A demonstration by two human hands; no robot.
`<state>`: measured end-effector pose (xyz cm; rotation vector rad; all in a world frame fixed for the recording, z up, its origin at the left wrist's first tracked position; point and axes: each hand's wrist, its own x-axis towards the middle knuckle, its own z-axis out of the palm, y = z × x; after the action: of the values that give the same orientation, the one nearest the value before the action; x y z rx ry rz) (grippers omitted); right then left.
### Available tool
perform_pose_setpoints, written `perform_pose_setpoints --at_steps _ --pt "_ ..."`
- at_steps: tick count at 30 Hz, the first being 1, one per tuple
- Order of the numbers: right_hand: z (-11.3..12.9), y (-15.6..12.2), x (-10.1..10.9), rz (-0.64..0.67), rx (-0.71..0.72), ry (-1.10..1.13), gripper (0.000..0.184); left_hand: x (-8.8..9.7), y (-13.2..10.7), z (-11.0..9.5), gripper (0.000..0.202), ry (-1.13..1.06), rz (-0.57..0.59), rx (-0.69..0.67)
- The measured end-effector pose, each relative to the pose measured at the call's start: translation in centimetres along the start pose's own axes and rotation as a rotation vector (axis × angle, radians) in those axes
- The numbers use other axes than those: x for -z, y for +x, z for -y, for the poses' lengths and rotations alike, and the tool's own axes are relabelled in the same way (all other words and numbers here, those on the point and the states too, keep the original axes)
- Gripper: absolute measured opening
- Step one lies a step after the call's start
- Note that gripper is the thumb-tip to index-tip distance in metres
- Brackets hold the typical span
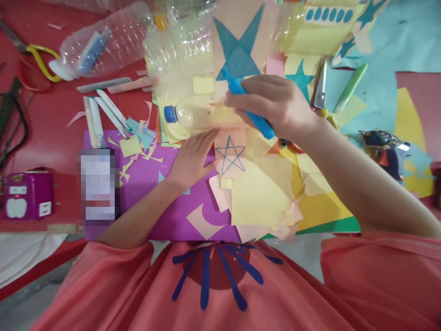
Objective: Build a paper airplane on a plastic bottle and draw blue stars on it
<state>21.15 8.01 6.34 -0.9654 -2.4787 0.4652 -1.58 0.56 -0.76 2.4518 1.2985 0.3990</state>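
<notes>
My right hand [275,101] is closed round a thick blue marker [260,124], whose upper end meets the lower part of a large blue star [239,55] on peach paper. Lying flat with its fingers stretched out, my left hand [193,158] rests on the papers beside a small star outline [230,155] drawn in dark lines. Just beyond my left fingers lies a see-through bottle with a blue cap [170,114]. Yellow sticky-note paper [262,193] is spread below the outlined star. My right hand hides part of the paper underneath.
Large plastic bottles [120,37] lie at the back left, near yellow-and-red-handled scissors [43,57]. Several markers [110,110], paper scraps and a phone [98,184] are at left, with a purple box [29,195] farther out. A green cutter [351,87] and metal blades [321,85] lie right.
</notes>
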Motion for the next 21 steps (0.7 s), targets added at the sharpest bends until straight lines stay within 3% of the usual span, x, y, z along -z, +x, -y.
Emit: perform_pose_setpoints --at_steps 5,14,18,21 --pt "-1.6 0.2 -0.8 -0.165 0.022 0.036 0.021 0.2 0.1 -0.2 0.062 -0.019 0.034 0.017" --pt "0.0 1.2 0.0 0.013 -0.104 -0.122 0.025 0.3 0.1 -0.3 0.064 -0.048 0.03 0.022" --pt "0.2 1.6 0.2 0.05 -0.152 -0.043 0.02 0.3 0.0 -0.3 0.064 -0.042 0.026 0.013" --pt "-0.1 1.8 0.3 0.05 -0.105 0.008 0.018 0.3 0.0 -0.2 0.065 -0.044 0.029 0.012"
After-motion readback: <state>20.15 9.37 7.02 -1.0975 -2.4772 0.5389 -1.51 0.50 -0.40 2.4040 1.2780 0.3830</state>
